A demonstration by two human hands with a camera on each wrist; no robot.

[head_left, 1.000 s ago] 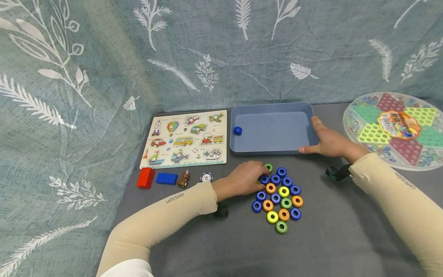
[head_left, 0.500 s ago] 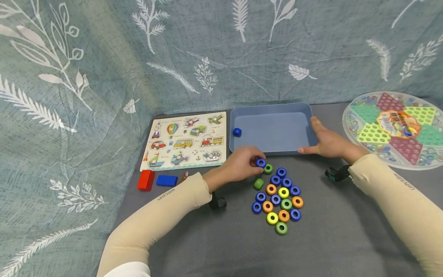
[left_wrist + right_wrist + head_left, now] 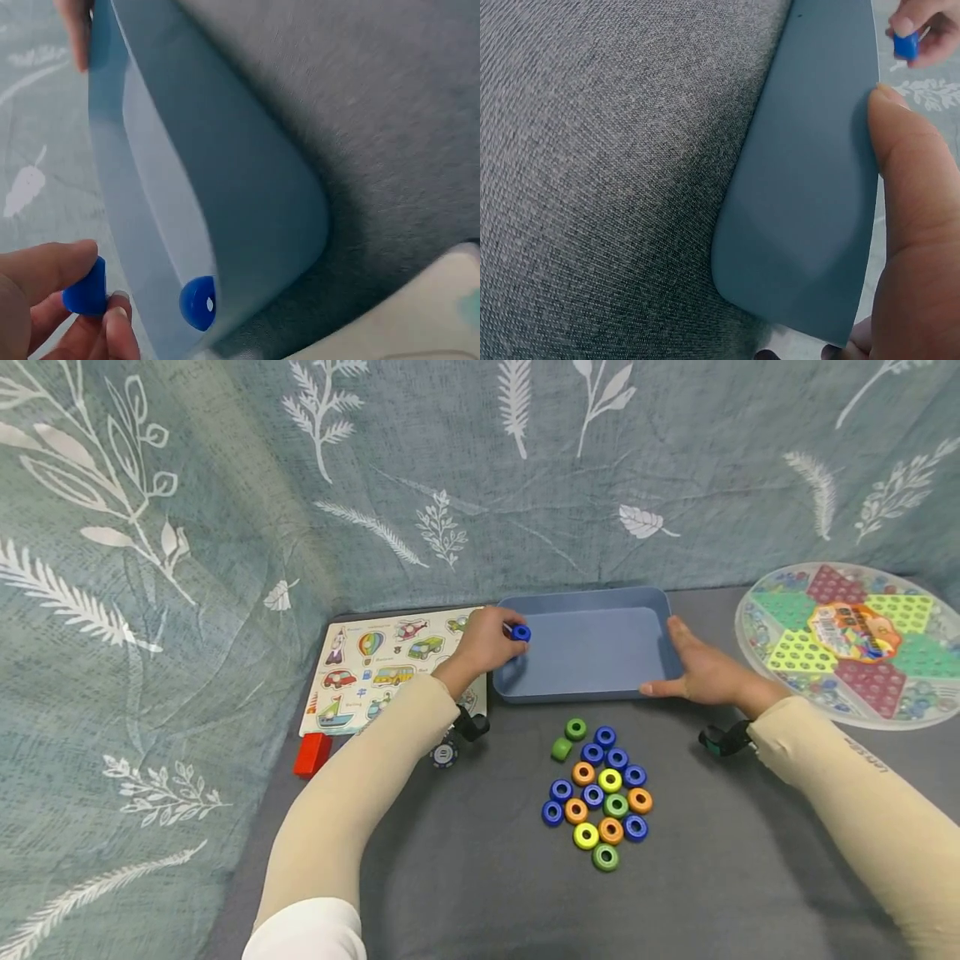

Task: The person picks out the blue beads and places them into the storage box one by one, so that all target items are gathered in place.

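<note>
My left hand (image 3: pixel 486 643) pinches a blue bead (image 3: pixel 521 633) between thumb and fingers above the left end of the blue-grey tray (image 3: pixel 585 697). In the left wrist view, another blue bead (image 3: pixel 199 304) lies inside the tray, below the held bead (image 3: pixel 86 291); the hand covers it in the head view. Around the tray's front right corner my right hand (image 3: pixel 708 670) lies spread, its thumb (image 3: pixel 911 165) against the front wall and its straight fingers along the right side. Nearer the person, loose beads (image 3: pixel 610 780) in blue, orange, yellow and green lie on the grey cloth.
A picture puzzle board (image 3: pixel 390 668) lies left of the tray, partly under the left arm. In front of it are a red block (image 3: pixel 312 755) and a poker chip (image 3: pixel 444 754). Right of the tray sits a round marble game board (image 3: pixel 855 643). A patterned curtain (image 3: pixel 480 468) hangs behind.
My left hand has picked a blue bead from the group and carried it up and left over the tray. The right hand stays at the tray's corner.
</note>
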